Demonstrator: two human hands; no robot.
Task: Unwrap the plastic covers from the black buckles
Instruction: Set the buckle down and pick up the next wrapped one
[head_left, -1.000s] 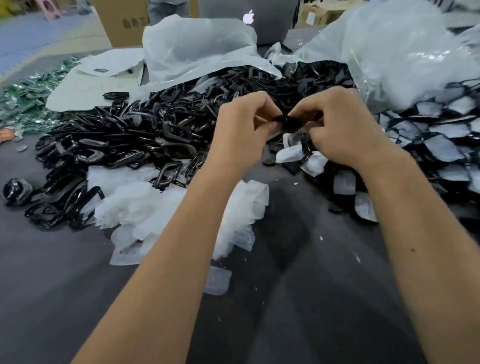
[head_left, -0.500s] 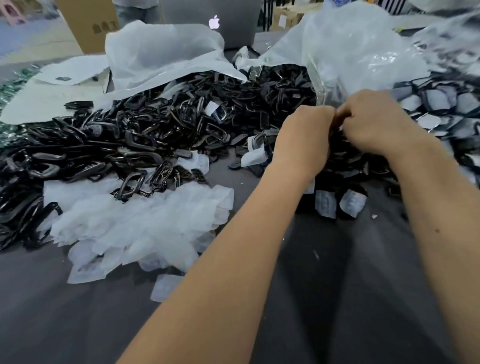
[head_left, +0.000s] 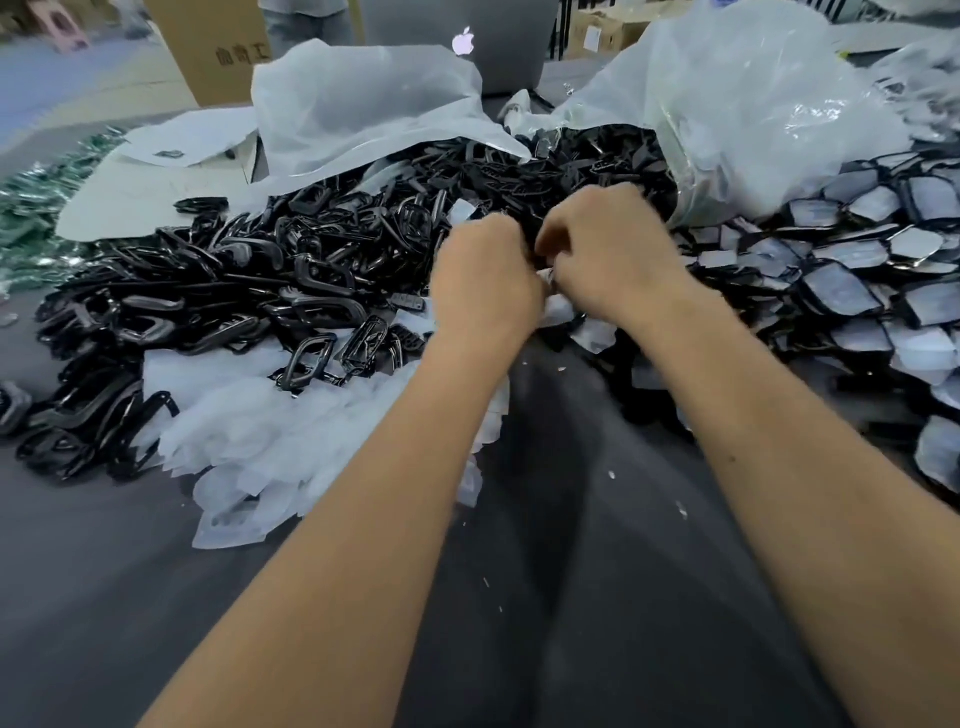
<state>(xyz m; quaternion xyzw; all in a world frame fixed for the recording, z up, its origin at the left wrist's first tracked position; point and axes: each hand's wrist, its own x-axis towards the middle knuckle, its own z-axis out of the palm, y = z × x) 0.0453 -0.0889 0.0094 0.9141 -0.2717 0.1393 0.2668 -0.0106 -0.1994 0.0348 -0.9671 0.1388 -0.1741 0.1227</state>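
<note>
L hand (head_left: 485, 283) & R hand (head_left: 605, 254) are meeting knuckle-to-knuckle, fingers curling on a wrapped buckle (head_left: 551, 278) btwn them; buckle mostly hidden, axis can't tell. Both equally near.

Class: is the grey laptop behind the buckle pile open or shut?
Open: the grey laptop has its lid upright, logo lit, facing the camera.

— Where do your unwrapped black buckles (head_left: 249, 291) lie?
— Heaped glossy and bare across the left and far middle of your tabletop (head_left: 571, 597).
— And the wrapped buckles (head_left: 841, 291)?
— Overlapping toward the right edge, each under a pale plastic cover.
— The shed plastic covers (head_left: 270, 441)?
— A crumpled white pile just nearer you than the bare heap.
</note>
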